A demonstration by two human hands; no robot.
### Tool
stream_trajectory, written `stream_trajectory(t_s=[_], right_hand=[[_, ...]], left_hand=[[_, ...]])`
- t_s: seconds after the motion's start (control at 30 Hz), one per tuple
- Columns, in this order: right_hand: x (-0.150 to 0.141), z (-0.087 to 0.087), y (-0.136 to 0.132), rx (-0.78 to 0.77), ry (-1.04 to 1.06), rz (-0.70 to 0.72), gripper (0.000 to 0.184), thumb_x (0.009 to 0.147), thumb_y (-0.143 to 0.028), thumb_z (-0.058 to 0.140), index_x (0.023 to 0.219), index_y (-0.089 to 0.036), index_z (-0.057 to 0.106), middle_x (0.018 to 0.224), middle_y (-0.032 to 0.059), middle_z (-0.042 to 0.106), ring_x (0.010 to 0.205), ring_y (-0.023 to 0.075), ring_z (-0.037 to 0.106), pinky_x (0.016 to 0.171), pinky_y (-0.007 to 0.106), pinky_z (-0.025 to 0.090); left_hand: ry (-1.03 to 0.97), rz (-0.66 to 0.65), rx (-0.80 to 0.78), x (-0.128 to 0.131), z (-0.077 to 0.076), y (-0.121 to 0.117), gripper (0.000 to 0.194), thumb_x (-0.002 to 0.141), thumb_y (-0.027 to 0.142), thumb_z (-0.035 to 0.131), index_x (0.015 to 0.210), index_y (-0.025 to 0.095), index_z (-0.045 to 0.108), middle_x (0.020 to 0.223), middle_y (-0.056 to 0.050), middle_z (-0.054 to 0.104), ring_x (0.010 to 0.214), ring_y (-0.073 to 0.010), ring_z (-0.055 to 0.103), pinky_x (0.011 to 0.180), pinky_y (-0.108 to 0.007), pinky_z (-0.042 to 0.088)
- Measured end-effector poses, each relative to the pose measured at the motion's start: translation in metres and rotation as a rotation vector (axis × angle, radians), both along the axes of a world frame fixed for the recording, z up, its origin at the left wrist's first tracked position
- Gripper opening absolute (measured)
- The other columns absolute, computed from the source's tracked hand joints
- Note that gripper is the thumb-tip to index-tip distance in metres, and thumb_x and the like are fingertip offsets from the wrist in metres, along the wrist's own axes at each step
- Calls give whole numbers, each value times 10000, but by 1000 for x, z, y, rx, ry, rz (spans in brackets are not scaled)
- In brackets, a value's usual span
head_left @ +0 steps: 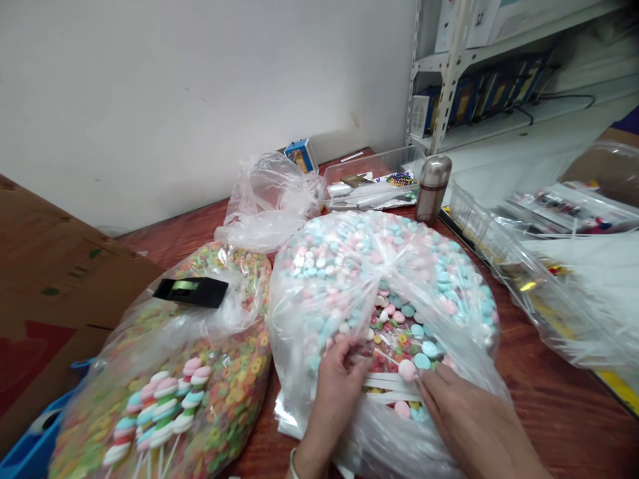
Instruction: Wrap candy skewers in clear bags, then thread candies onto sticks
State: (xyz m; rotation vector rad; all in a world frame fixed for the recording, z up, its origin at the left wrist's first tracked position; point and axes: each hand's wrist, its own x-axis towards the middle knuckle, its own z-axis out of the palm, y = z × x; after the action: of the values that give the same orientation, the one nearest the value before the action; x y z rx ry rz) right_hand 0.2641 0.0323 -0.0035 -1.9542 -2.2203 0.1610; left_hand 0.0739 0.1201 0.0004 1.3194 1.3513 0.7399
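Observation:
A big clear plastic bag (349,279) full of pink, blue and white round candies lies on the red-brown table (539,399). Both my hands are at its open mouth near the front. My left hand (333,386) has its fingers curled on the bag's plastic edge beside the candies. My right hand (462,412) reaches in from the right, fingertips pinched at a pink candy (407,370) on white sticks (387,387). Loose candies show in the opening.
A second bag of coloured ring candies (219,392) with swirl lollipops (160,406) lies at left, a black tape dispenser (190,291) on it. A cardboard box (54,293), a steel flask (432,187), clear trays (379,174) and a metal shelf (449,73) surround.

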Motion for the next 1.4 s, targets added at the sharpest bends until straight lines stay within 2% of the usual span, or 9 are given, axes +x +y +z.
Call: stream_trajectory(t_s=[0.1, 0.27, 0.4, 0.47, 0.57, 0.73, 0.9, 1.07, 1.4], right_hand=[[-1, 1, -3, -45, 56, 4, 178, 966, -253, 445, 896, -280, 606, 789, -6, 660, 602, 199, 684, 487, 297, 398], [4, 1, -7, -58, 34, -23, 214, 968, -202, 421, 945, -285, 618, 865, 18, 698, 614, 194, 686, 494, 292, 434], [11, -2, -8, -48, -37, -110, 214, 962, -196, 420, 961, -285, 614, 937, 35, 712, 609, 191, 687, 467, 283, 435], [11, -3, -7, -65, -23, -124, 194, 963, -219, 434, 919, -292, 608, 887, 15, 705, 620, 197, 691, 476, 285, 444], [7, -4, -4, -91, -1, -155, 208, 952, -193, 436, 884, -293, 605, 842, 1, 692, 641, 205, 695, 521, 301, 469], [4, -2, -3, -91, 27, -184, 242, 960, -224, 418, 826, -287, 610, 787, 4, 698, 591, 211, 686, 494, 309, 460], [3, 0, -7, 48, 96, -120, 307, 985, -282, 352, 807, -277, 602, 710, 12, 691, 508, 208, 656, 450, 311, 418], [-3, 0, -9, 161, 203, -40, 315, 1001, -294, 322, 786, -290, 552, 661, -18, 646, 529, 197, 664, 466, 307, 390], [-2, -3, -10, 202, 147, -30, 247, 989, -267, 357, 802, -296, 515, 636, -36, 619, 515, 188, 655, 445, 311, 331]], left_hand=[[-22, -60, -26, 7, 3, -2, 301, 735, 192, 697, 1036, 177, 711, 981, -71, 753, 755, -185, 672, 727, -295, 534], [-4, 8, -3, 6, -1, -1, 143, 772, 244, 678, 886, 159, 698, 850, -67, 733, 760, -198, 675, 708, -297, 534], [-37, 44, 26, 2, -2, -1, 406, 754, 209, 691, 1148, 188, 593, 966, -66, 701, 762, -188, 682, 710, -320, 549], [116, -59, 188, 3, 1, -1, 461, 768, 170, 673, 1214, 228, 574, 1055, -71, 688, 879, -213, 675, 825, -378, 534], [582, -240, 472, 8, 6, -1, 245, 878, 143, 539, 1046, 253, 680, 995, -66, 680, 967, -255, 625, 952, -479, 448], [911, -351, 530, 14, 7, 2, 232, 893, 118, 512, 937, 240, 704, 955, -81, 665, 895, -271, 606, 909, -496, 443], [465, -135, 376, 12, 3, 4, 155, 866, 172, 576, 881, 220, 723, 942, -72, 701, 915, -245, 622, 889, -416, 457], [-258, 185, -256, 11, 1, 10, 258, 707, 334, 778, 874, 140, 744, 721, -53, 717, 601, -152, 636, 623, -270, 505], [-301, 187, -301, 16, 8, 3, 324, 659, 281, 811, 925, 108, 745, 725, -71, 766, 624, -156, 691, 639, -245, 549]])
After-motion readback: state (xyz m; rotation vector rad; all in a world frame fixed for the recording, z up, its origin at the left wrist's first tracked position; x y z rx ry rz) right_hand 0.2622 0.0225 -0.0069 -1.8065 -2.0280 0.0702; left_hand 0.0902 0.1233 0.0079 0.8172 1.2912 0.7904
